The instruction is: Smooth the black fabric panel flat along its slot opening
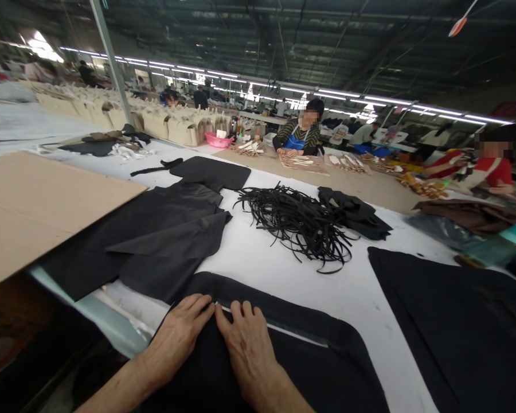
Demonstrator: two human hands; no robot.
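My left hand (178, 335) and my right hand (245, 341) lie side by side, palms down, on a black fabric panel (327, 367) with rounded corners at the near edge of the white table (266, 252). The fingers of both hands are stretched forward and press flat on the panel, just short of a strip along its folded border (284, 330). The two index fingers almost touch. Neither hand holds anything.
A stack of black fabric pieces (163, 241) lies to the left, a tangle of black straps (301, 223) in the middle, another black panel (460, 321) at right. A cardboard sheet (38, 206) covers the left side. Other people sit working at the far side of the table.
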